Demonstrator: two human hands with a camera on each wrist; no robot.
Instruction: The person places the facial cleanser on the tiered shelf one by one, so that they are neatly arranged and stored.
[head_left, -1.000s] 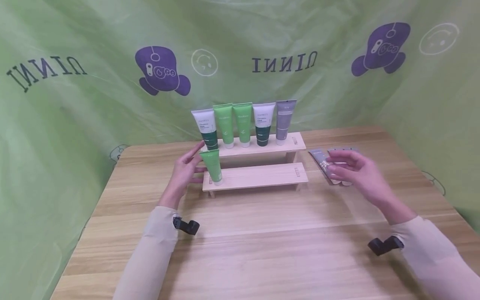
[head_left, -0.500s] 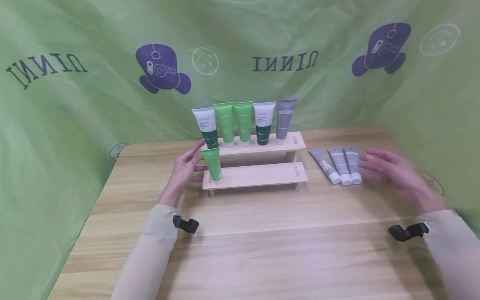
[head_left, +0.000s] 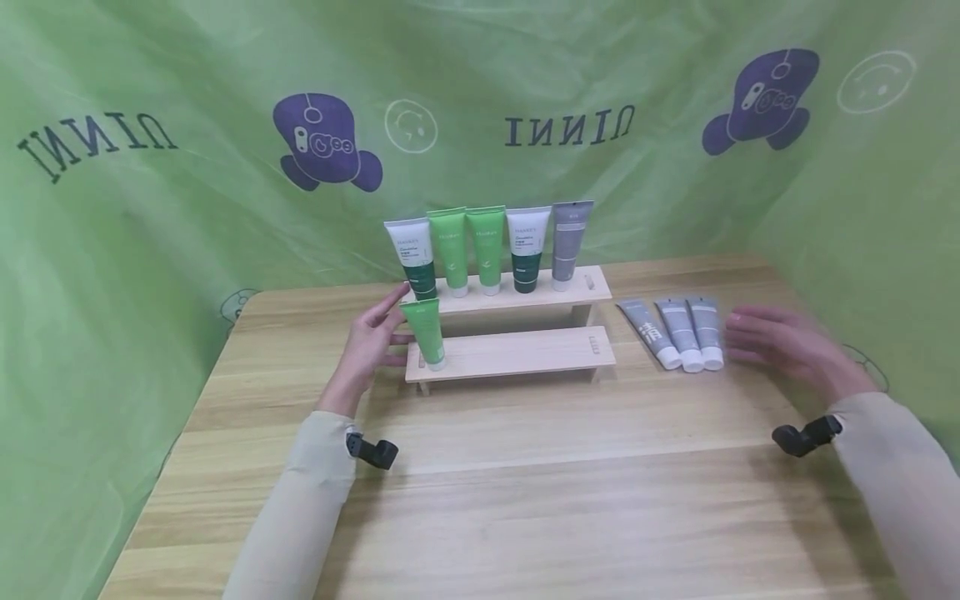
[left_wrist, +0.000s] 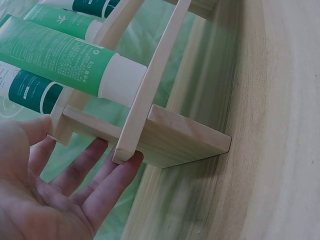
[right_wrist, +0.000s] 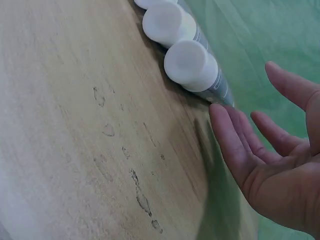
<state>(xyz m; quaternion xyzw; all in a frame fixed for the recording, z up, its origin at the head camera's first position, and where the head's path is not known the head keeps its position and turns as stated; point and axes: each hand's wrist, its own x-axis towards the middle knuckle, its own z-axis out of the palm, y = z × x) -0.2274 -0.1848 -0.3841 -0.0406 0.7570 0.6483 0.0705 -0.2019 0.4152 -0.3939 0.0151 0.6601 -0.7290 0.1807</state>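
A two-step wooden rack [head_left: 517, 352] holds several upright tubes on its upper step and one green tube [head_left: 426, 333] at the left of its lower step. My left hand [head_left: 366, 346] touches the rack's left end, fingertips against the board edges in the left wrist view, fingers extended [left_wrist: 55, 185]. Three grey tubes lie on the table right of the rack; the rightmost grey tube [head_left: 706, 332] is beside my right hand [head_left: 787, 346]. In the right wrist view that hand [right_wrist: 275, 165] is open, its fingertips at or touching the side of the nearest white-capped tube [right_wrist: 192, 67].
The upper step carries, from the left, a white-and-green tube [head_left: 412, 254], two green ones, another white-and-green one and a grey tube [head_left: 568, 243]. A green printed curtain [head_left: 465, 75] hangs behind and beside the wooden table [head_left: 525, 517].
My right hand has moved off from over the grey tubes to their right side, then slightly back toward them. My left hand has stayed at the rack's end.
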